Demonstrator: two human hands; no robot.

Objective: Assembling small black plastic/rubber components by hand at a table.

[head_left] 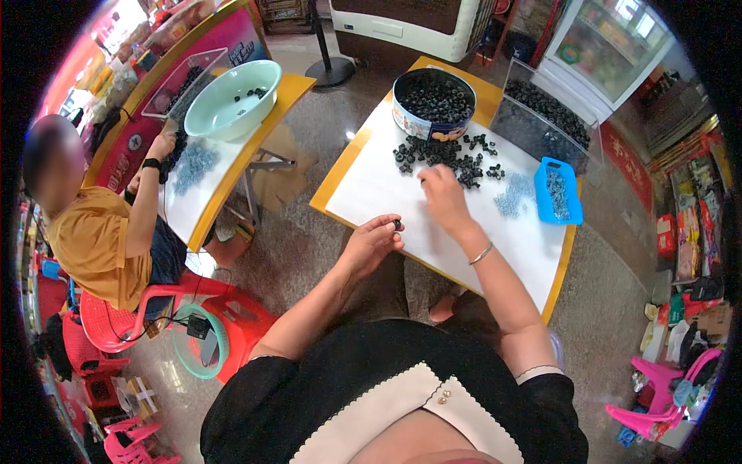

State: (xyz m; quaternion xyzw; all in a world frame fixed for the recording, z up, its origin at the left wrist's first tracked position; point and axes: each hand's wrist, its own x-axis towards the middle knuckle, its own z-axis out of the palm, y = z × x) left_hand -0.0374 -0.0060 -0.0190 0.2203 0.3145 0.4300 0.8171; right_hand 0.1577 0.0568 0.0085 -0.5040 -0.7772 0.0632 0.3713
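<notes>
My left hand [374, 241] is just off the near edge of the white-topped table [363, 193], its fingertips pinching a small black plastic part [397, 225]. Over the table, my right hand [446, 199] has its fingers drawn together beside a loose pile of similar black parts [442, 157]. What those fingers hold, if anything, is too small to make out. Behind the pile stands a round tin [413, 124] filled with black parts. To the right lie a scatter of small bluish metal-like pieces [513, 198] and a blue plastic tray [573, 210] holding more of them.
A clear bin [510, 116] of black parts stands at the table's far right. On the left, a person in a mustard shirt [100, 232] works at another table with a pale green basin [209, 116]. Red chairs [239, 321] and a glass-door fridge [610, 46] stand around.
</notes>
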